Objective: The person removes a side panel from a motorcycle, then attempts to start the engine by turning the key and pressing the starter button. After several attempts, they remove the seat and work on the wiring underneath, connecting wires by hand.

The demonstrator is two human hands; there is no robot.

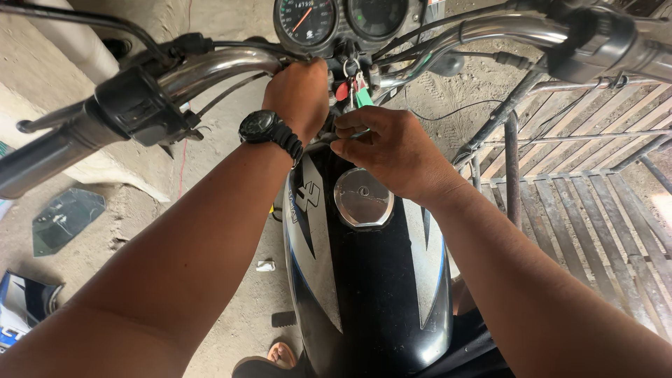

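I sit astride a black motorcycle with a silver-striped fuel tank [371,280] and a chrome filler cap [362,198]. My left hand [299,94], with a black watch on its wrist, is closed by the centre of the chrome handlebar [217,66], close to the ignition. My right hand [388,147] is just below the key bunch [353,87], its fingers pinching the red and green tags that hang from the ignition key. Two round gauges [339,21] sit above both hands.
The left grip [42,157] and right grip [623,45] reach out to the sides. A metal grille [588,182] lies on the right. On the dirt floor at left lie a dark glass piece [66,218] and a blue-black panel [24,304]. A sandalled foot [280,355] rests below.
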